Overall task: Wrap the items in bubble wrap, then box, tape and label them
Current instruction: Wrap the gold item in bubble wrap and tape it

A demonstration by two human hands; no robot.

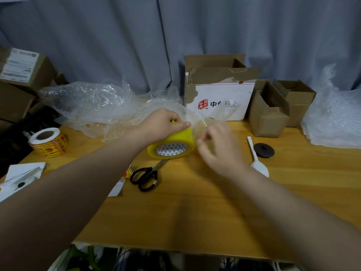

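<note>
A wide yellow tape roll [173,145] lies on the wooden table [195,202] at the middle. My left hand [162,124] grips it from above, thumb along its top edge. My right hand [214,145], blurred, pinches the loose clear tape strip [203,122] drawn off the roll to the right. Crumpled bubble wrap [101,108] lies behind the roll at the left. Black scissors [146,177] lie in front of the roll. A white spoon [256,157] and a black round lid [263,150] lie to the right.
A roll of red and yellow labels [48,141] stands at the left. A torn white-faced carton [218,94] and two small open brown boxes [273,112] stand at the back. More bubble wrap [336,118] lies far right. Labelled boxes [21,75] are stacked far left.
</note>
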